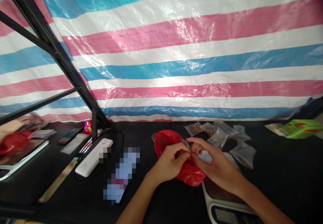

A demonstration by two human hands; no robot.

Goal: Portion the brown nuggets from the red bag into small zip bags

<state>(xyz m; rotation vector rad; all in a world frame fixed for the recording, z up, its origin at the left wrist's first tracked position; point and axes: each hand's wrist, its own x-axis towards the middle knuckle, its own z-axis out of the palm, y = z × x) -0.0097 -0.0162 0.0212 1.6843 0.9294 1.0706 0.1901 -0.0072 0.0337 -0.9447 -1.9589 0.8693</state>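
Note:
Fingertips of my left hand (173, 160) and my right hand (212, 163) meet in a pinch at the middle. Between them shows the edge of what looks like a small clear plastic bag (186, 144), mostly hidden by the fingers. Under and behind both hands sits a crumpled red plastic bag (168, 138), its mouth open; its contents are not visible. My right forearm passes over a white kitchen scale (208, 202) with a dark top and a small display. Whether the red bag rests partly on the scale, I cannot tell.
Small clear bags with brown bits (194, 128) and several flat clear bags (243, 153) lie behind my right hand. A green packet (301, 128) is far right. Leftward are a blurred-out phone (122, 175), a white power bank (94, 157), a black frame (94, 123) and another person's hand (11, 128).

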